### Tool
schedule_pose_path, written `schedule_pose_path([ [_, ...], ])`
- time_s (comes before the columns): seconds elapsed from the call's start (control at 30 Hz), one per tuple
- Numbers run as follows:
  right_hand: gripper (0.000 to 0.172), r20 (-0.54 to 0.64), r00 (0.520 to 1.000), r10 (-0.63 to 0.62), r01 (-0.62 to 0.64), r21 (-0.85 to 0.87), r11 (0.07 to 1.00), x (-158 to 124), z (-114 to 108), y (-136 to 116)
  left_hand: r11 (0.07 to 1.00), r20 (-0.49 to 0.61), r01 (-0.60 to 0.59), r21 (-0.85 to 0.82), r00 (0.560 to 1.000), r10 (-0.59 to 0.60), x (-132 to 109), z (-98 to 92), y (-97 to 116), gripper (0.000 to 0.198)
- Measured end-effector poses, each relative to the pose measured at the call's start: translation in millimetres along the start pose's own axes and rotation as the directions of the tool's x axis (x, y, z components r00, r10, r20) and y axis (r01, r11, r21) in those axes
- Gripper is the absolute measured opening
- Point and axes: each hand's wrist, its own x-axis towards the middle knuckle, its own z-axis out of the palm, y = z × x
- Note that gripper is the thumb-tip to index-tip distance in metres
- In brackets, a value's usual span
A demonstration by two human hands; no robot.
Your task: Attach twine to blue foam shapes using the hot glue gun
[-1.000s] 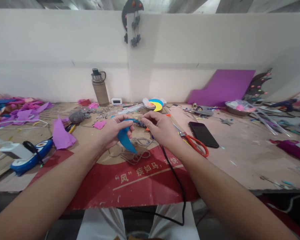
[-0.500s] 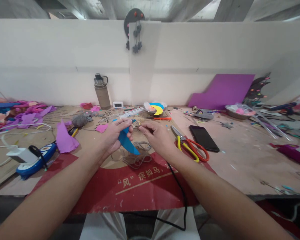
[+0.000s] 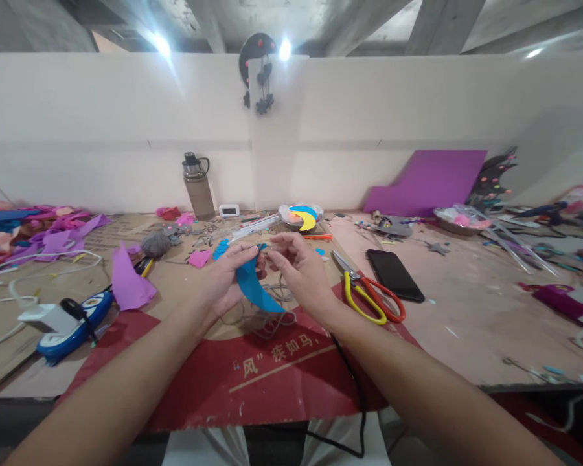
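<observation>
My left hand (image 3: 233, 275) is closed around a blue crescent-shaped felt piece (image 3: 257, 291), whose pointed tip hangs down to the right. My right hand (image 3: 296, 268) has thumb and forefinger pinched at the crescent's upper edge, almost touching the left fingertips. A thin greyish cord (image 3: 276, 321) lies in loose loops below the hands and seems to run up to the right fingertips; its end is hidden there. Right of my right hand lie scissors (image 3: 364, 291) with one red and one yellow handle.
A red printed sheet (image 3: 199, 388) covers the table's front. To the right is a black phone (image 3: 396, 275). At left are a blue power strip (image 3: 78, 330) and purple felt (image 3: 131, 281). Behind stand a bottle (image 3: 198, 188) and a bowl with a yellow crescent (image 3: 305, 220).
My right hand has come closer to the left fingertips, its fingers now against the blue crescent. The crescent's tip has shifted slightly right and down, and the view has tilted up a little.
</observation>
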Motion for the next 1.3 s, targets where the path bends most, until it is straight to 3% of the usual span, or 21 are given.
schedule_pose_path([
  [0.13,0.015,-0.033,0.999,0.039,-0.037,0.044,0.998,3,-2,-4,0.997,-0.066,-0.004,0.080,0.998,0.009,1,-0.7,0,0.015],
  [0.27,0.016,-0.039,0.998,0.055,-0.055,-0.012,0.998,5,-6,-3,0.994,0.001,0.029,0.109,1.000,-0.029,1,2.8,3,0.020],
  [0.43,0.009,-0.046,0.991,-0.123,0.103,-0.302,0.948,7,-11,-2,0.996,0.057,0.078,0.047,0.995,-0.080,2,13.5,5,0.014],
  [0.57,0.018,0.015,0.976,-0.219,0.203,-0.445,0.872,7,-12,-2,0.996,0.019,0.074,-0.041,0.997,-0.073,7,14.6,5,0.010],
  [0.63,0.026,0.009,0.979,-0.202,0.186,-0.437,0.880,6,-12,-1,0.996,-0.025,0.070,-0.062,0.997,-0.071,10,13.0,5,0.011],
  [0.73,0.020,0.012,0.985,-0.172,0.162,-0.400,0.902,7,-14,-2,0.995,-0.062,0.071,-0.068,0.995,-0.076,12,11.4,5,0.009],
  [1.03,0.012,-0.032,0.985,-0.172,0.148,-0.370,0.917,13,-14,0,0.997,0.007,0.036,-0.067,0.999,-0.036,14,17.8,1,0.009],
  [1.17,0.013,0.052,0.965,-0.257,0.250,-0.475,0.844,11,-13,-1,1.000,-0.053,-0.002,0.012,0.999,0.003,14,20.4,-1,0.013],
  [1.3,0.018,0.115,0.958,-0.263,0.280,-0.574,0.769,11,-16,-1,0.999,-0.128,-0.017,0.041,0.991,0.022,13,21.1,-2,0.014],
])
